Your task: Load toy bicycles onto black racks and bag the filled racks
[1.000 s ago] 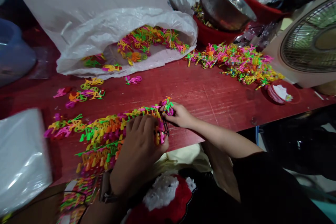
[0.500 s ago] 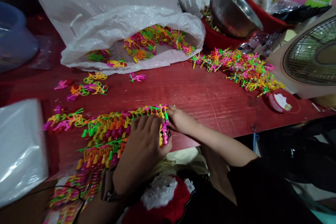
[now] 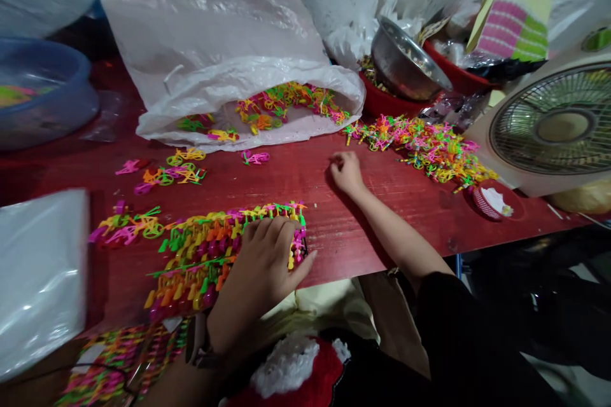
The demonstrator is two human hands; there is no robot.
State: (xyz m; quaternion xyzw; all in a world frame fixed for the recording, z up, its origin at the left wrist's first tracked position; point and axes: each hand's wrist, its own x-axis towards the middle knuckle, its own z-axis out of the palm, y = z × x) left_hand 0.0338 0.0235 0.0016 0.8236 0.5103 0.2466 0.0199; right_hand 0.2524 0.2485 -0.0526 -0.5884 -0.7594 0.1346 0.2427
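On red table (image 3: 229, 187), white bag (image 3: 224, 38) of plastic toys (image 3: 270, 103), left hand (image 3: 267, 261) spread over toy rows (image 3: 193, 257), right hand (image 3: 347, 173) curled, grip unclear.

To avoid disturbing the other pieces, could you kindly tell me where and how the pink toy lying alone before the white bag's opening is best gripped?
I'd suggest pinching the pink toy by its right end, coming from the right: it lies low and apart from the loose pieces on its left, with that end facing the right hand across the red table.
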